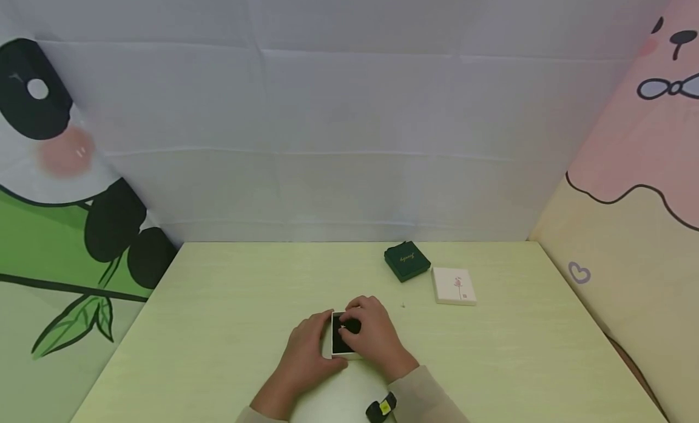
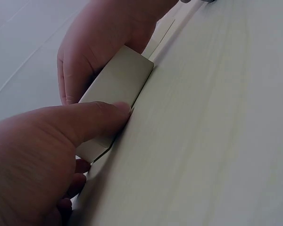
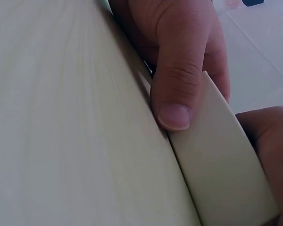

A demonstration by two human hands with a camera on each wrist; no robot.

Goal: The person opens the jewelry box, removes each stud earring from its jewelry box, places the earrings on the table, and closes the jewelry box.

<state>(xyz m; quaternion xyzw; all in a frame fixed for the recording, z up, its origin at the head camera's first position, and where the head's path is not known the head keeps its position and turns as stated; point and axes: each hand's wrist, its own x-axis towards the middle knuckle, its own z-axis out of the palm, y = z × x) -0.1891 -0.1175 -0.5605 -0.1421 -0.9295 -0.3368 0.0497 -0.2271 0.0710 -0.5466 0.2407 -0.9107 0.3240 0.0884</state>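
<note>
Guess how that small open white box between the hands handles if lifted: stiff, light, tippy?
The white box is probably stiff: its wall stays straight under the left hand and right hand. Likely light, being small. Low and flat-bottomed, so unlikely to tip; its smooth sides may slide on the table.

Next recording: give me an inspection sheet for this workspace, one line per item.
Surface: pale green wood-grain table.
Job's things: small cream box with dark insert, lying flat between both hands.
Clutter: dark green box; white lid beside it.
Hands: left hand holds the box's left edge; right hand grips the box from its right side.
Cables: nothing seen.
Surroundings: white cloth backdrop; panda print left, pink cartoon print right.
</note>
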